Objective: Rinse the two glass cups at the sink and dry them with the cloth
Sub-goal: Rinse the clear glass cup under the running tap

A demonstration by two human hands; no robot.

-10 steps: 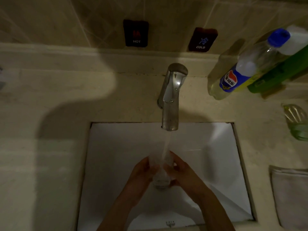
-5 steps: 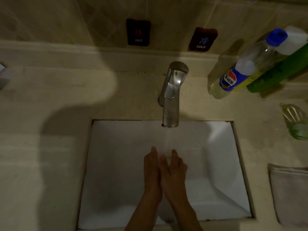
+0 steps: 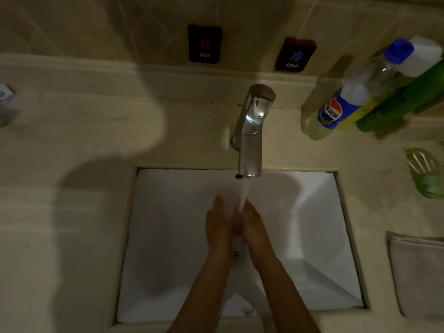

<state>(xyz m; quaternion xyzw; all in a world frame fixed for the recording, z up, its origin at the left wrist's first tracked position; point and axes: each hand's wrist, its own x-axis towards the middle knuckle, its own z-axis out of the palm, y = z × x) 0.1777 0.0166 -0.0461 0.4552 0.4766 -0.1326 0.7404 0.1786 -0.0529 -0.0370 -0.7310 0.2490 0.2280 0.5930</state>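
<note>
Over the white sink (image 3: pixel 168 236), my left hand (image 3: pixel 217 227) and my right hand (image 3: pixel 254 227) are pressed palm to palm, fingers pointing away from me. A clear glass cup (image 3: pixel 237 233) shows faintly between the palms, mostly hidden by them. Water runs from the chrome faucet (image 3: pixel 251 140) onto the fingertips and the cup. A second, green-tinted glass cup (image 3: pixel 425 174) stands on the counter at the right. The grey cloth (image 3: pixel 418 275) lies folded on the counter below that cup.
A clear bottle with a blue cap and label (image 3: pixel 355 92) and a green bottle (image 3: pixel 396 102) lean at the back right. HOT (image 3: pixel 204 44) and COLD (image 3: pixel 294 55) signs hang on the tiled wall. A beige counter (image 3: pixel 60 236) surrounds the sink.
One second ago my curled fingers gripped the upright cup under the stream. Since then the hands have flattened around it, palms together, and moved slightly towards the faucet.
</note>
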